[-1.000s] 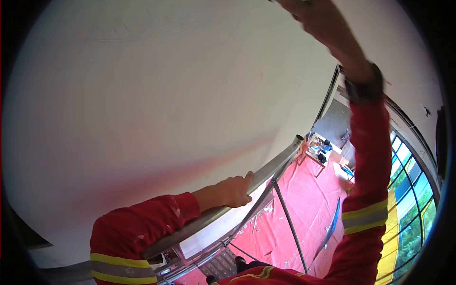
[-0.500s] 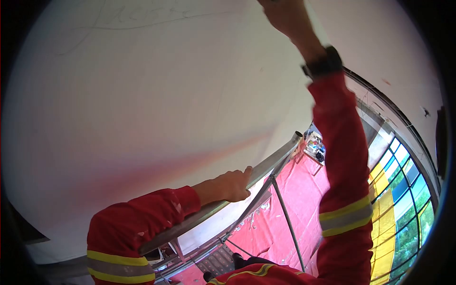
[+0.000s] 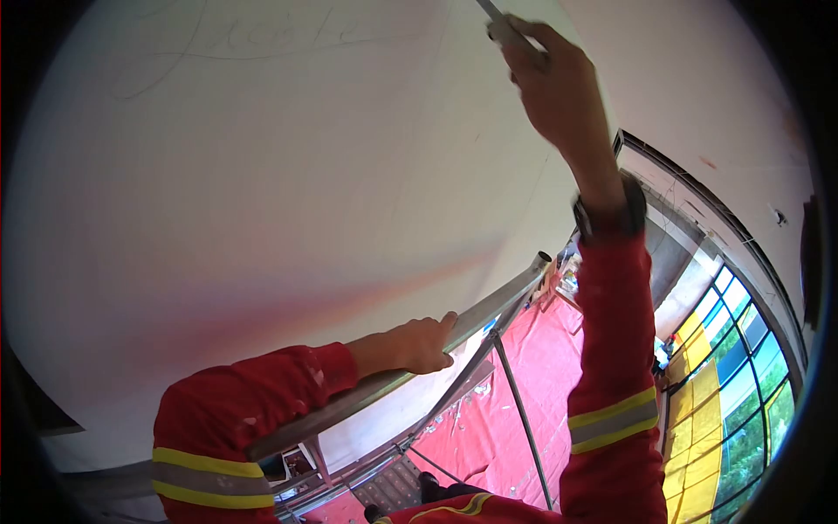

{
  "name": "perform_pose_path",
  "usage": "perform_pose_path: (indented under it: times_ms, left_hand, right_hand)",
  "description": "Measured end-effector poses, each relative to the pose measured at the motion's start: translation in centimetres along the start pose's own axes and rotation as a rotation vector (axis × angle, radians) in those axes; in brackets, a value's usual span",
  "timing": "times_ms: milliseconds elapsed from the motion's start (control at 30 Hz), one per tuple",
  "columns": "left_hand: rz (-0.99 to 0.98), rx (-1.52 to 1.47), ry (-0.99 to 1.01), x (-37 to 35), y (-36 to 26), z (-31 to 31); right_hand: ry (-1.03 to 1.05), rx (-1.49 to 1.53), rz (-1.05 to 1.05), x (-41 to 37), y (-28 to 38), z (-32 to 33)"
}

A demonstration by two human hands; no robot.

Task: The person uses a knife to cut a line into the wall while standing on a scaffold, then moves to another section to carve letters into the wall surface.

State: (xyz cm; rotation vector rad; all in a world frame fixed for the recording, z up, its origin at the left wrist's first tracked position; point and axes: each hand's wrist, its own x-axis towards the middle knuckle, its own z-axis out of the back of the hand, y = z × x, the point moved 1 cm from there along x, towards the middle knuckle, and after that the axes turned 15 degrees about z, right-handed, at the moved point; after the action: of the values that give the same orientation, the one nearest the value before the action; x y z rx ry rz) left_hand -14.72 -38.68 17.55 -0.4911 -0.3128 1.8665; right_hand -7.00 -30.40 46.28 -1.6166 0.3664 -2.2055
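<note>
My left hand (image 3: pixel 417 346) rests on a round metal rail (image 3: pixel 497 301) of the scaffold, fingers curled over it and one finger pointing up. The forearm, in a red sleeve with reflective bands, lies along the same rail. Raised at the top of the view, my right hand (image 3: pixel 563 87) is closed around a slim grey tool (image 3: pixel 489 9). The tool's far end is cut off by the frame, so its exact kind cannot be told. Close by is a large pale wall surface (image 3: pixel 288 157) with pencil-like scribbles and a reddish smear. A dark watch (image 3: pixel 611 214) circles my right wrist.
Below are a perforated scaffold deck (image 3: pixel 388 485) and a thin brace (image 3: pixel 524 410). Red sheeting (image 3: pixel 515 402) covers the floor. At the right stand large gridded windows (image 3: pixel 742 349) with yellow material (image 3: pixel 694 402) before them. Cluttered items lie beyond the rail's end.
My right hand has come down and slightly right, so the tool in it now shows. My left hand stays on the rail, and the view has shifted a little.
</note>
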Motion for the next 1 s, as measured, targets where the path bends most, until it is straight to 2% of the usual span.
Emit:
perform_pose_path:
  times_ms: [33,133,233,333,533,633,733,833,933,1000]
  left_hand:
    - [-0.005,0.002,-0.011,0.2,0.2,0.2]
    - [-0.009,-0.003,0.002,0.3,0.1,-0.3]
    - [0.01,0.003,0.024,-0.1,-0.2,0.1]
    - [-0.006,-0.001,0.006,0.0,-0.1,0.1]
    - [-0.004,-0.025,0.01,0.2,0.0,0.2]
    - [-0.007,-0.028,0.005,0.3,0.0,-0.1]
    - [0.019,-0.019,0.02,0.0,-0.2,0.5]
    - [0.025,-0.015,0.031,-0.2,-0.3,0.4]
    - [0.006,-0.03,0.025,-0.4,-0.2,0.0]
    - [0.021,-0.028,0.039,-0.4,-0.3,0.4]
  right_hand:
    - [-0.008,0.055,-0.067,-0.4,1.2,0.8]
    - [-0.01,0.059,-0.083,-0.1,0.5,0.1]
    - [-0.017,0.026,-0.2,4.3,-1.0,-3.8]
    - [-0.244,-0.002,0.095,4.3,-3.6,-6.5]
    - [-0.002,0.101,-0.401,-1.5,2.1,-0.7]
    - [-0.14,0.101,-0.129,1.1,-0.2,-3.2]
    - [-0.255,0.16,-0.025,3.2,-2.9,-5.9]
    - [-0.037,0.115,-0.314,3.1,1.0,-2.1]
    - [-0.057,0.106,-0.12,-0.8,0.6,-0.4]
    - [-0.002,0.121,-0.183,-0.6,1.2,1.0]
